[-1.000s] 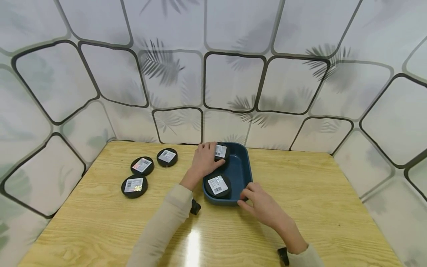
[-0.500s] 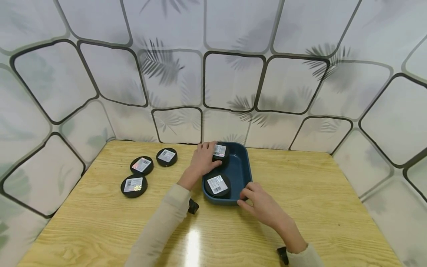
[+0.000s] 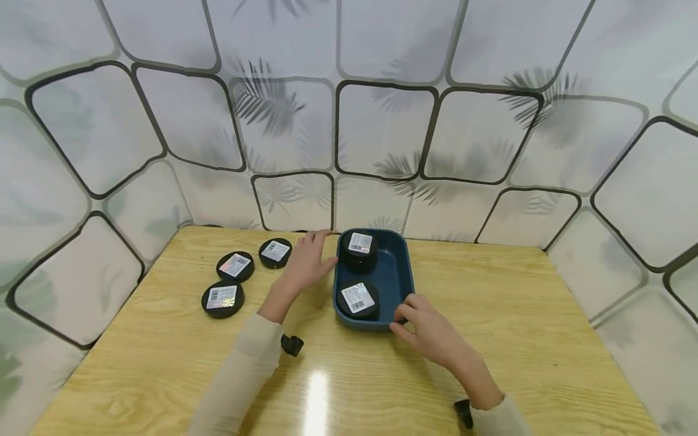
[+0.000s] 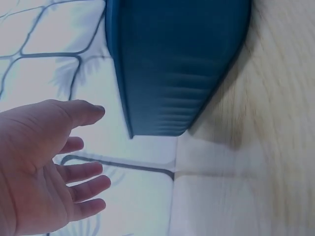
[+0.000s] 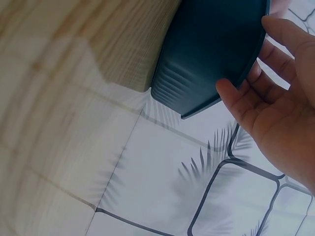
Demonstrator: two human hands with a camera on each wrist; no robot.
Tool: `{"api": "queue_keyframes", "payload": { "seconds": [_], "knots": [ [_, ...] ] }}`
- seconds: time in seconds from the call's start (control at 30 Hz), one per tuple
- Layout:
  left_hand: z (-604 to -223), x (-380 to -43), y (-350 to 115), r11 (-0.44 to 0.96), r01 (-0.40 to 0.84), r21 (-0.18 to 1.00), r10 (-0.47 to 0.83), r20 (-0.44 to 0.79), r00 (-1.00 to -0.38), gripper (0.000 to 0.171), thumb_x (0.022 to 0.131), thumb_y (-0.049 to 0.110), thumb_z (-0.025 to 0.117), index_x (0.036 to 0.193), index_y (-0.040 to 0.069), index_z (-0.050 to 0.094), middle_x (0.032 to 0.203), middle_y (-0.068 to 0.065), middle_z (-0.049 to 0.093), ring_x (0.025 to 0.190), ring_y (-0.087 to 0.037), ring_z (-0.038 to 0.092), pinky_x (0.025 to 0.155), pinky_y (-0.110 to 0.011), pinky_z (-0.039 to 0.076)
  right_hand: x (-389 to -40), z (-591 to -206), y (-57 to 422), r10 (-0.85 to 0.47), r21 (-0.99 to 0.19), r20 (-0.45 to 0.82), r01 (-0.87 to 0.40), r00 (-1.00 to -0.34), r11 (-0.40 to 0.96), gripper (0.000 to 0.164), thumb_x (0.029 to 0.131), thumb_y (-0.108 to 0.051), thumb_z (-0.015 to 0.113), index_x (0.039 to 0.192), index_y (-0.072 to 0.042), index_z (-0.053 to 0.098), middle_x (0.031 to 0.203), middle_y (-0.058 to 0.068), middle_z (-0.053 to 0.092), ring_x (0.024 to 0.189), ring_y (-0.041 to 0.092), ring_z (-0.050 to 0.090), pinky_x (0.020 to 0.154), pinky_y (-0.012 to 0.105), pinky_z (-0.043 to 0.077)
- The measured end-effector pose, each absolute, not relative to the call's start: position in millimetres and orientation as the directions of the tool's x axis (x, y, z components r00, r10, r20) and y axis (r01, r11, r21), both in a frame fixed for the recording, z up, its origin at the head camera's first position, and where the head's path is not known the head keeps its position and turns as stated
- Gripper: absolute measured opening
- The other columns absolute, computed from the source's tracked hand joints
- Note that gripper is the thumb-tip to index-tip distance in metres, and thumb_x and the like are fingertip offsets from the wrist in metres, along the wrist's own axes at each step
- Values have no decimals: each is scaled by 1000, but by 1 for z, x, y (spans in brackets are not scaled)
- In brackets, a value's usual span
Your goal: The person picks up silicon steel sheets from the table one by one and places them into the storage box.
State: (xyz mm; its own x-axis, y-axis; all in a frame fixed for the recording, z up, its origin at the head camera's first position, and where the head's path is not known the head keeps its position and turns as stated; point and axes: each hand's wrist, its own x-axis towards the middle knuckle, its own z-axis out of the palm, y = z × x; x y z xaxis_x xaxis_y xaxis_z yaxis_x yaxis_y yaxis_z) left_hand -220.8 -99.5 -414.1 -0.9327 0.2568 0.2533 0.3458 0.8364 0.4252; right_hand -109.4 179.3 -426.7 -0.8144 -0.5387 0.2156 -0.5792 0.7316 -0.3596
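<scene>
A dark blue plastic bin sits at the far middle of the table. Inside it, along the left wall, are a black disc with a white barcode label at the front and another labelled black disc at the back, which rides higher, with a second black edge below it. My left hand hovers beside the bin's left wall, fingers loosely extended and holding nothing; the left wrist view shows its palm apart from the bin. At the front right corner my right hand pinches the bin's rim between thumb and fingers.
Three more labelled discs lie on the wooden table left of the bin: a near one, a middle one and a far one close by the left hand. A patterned curtain stands behind the table edge.
My left hand has let go of the rear disc in the bin and moved out left over the bin's edge. The right hand has stayed at the rim.
</scene>
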Motion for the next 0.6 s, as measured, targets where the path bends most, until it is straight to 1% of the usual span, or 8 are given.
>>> {"api": "queue_keyframes", "payload": {
  "seconds": [0.1, 0.37, 0.6],
  "knots": [
    [-412, -210, -109, 839, 347, 418, 254, 264, -931, 59, 94, 26, 67, 143, 2, 43, 133, -27, 51, 116, -47, 52, 96, -56, 44, -111, -426, 179, -538, -359, 215, -578, -815, 733, 8, 90, -19, 73, 87, -17, 66, 88, -7, 48, 84, 10, 44, 73, 28, 47],
    [-407, -180, -129, 837, 319, 444, 223, 255, -941, 58, 95, 26, 66, 142, 2, 44, 133, -28, 51, 118, -47, 49, 97, -58, 42, -111, -423, 181, -531, -374, 197, -563, -824, 737, 7, 91, -19, 72, 89, -16, 67, 89, -7, 49, 84, 10, 43, 72, 29, 46],
    [-410, -168, -137, 843, 300, 447, 213, 237, -948, 55, 96, 25, 65, 142, 2, 45, 133, -28, 51, 121, -46, 49, 99, -57, 42, -110, -427, 179, -533, -372, 199, -567, -822, 735, 6, 91, -18, 73, 89, -16, 67, 89, -7, 48, 84, 10, 43, 72, 30, 45]
  ]
}}
